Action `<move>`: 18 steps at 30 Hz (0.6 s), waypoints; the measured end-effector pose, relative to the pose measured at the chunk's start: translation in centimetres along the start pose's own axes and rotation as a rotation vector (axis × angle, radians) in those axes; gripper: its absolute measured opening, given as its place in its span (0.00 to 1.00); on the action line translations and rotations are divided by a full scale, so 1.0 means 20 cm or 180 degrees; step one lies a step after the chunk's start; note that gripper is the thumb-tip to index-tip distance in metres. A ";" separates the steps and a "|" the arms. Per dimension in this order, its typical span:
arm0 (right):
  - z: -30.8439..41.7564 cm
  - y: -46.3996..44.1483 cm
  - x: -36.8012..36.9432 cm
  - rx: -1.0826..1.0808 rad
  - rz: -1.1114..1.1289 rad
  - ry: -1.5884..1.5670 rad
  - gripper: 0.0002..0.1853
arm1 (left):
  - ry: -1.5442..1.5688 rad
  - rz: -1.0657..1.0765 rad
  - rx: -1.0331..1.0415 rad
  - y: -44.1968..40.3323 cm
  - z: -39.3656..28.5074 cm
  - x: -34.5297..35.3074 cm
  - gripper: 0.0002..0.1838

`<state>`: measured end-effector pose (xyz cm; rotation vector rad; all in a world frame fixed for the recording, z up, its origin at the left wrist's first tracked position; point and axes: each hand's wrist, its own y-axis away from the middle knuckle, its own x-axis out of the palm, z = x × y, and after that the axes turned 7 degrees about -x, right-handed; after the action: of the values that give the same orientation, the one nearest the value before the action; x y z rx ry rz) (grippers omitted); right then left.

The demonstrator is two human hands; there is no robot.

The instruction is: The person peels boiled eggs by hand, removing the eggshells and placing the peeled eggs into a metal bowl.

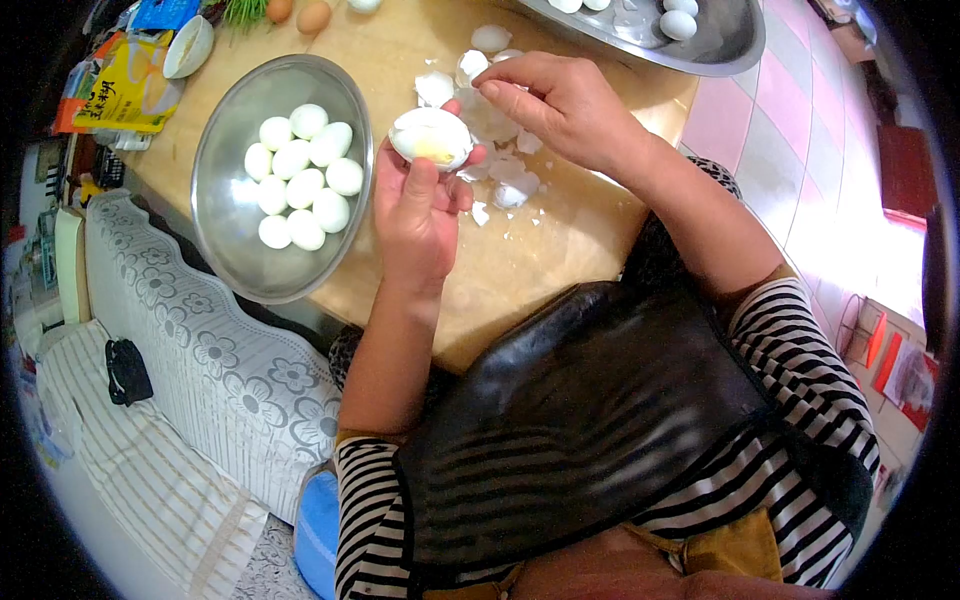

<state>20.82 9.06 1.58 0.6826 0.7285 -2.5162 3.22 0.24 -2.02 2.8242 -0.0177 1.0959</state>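
My left hand (422, 205) holds a white egg (430, 137) with a yellowish patch on its surface, thumb against its lower side. To its right, my right hand (560, 105) has thumb and fingers pinched around a piece of white shell (471, 67). Broken shells (515, 188) lie on the wooden table below and beside my hands. Left of my left hand stands a round metal bowl (222, 200) with several smooth white eggs (304, 187) inside.
A metal basin (716, 58) with several white eggs sits at the table's far right edge. Brown eggs (313, 17), a white bowl (189, 47) and a yellow packet (125, 82) are at the far left. A patterned sofa cover (215, 345) is left of the table.
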 end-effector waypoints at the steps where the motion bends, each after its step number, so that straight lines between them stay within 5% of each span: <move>1: 0.00 0.00 -0.01 0.0006 0.0001 -0.0002 0.16 | 0.0001 -0.0003 -0.0005 0.00 0.00 0.00 0.25; 7: 0.02 0.00 0.01 -0.0058 -0.0090 0.0420 0.13 | -0.0030 -0.0104 -0.0164 0.00 0.02 0.01 0.24; 10: 0.01 0.01 0.02 0.0524 -0.0183 -0.0675 0.12 | 0.0019 -0.0168 -0.0123 0.00 0.02 0.00 0.24; 13: -0.02 0.00 0.03 0.0168 -0.0446 -0.0922 0.12 | -0.0006 -0.0140 -0.0038 0.00 0.02 0.00 0.24; 18: 0.03 0.01 0.03 -0.0266 0.0319 -0.0708 0.12 | -0.0520 -0.0243 -0.0187 0.01 0.04 0.01 0.22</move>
<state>20.26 8.29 1.63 0.3923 0.6963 -2.4059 3.85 0.05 -2.41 2.8281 0.0429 0.8333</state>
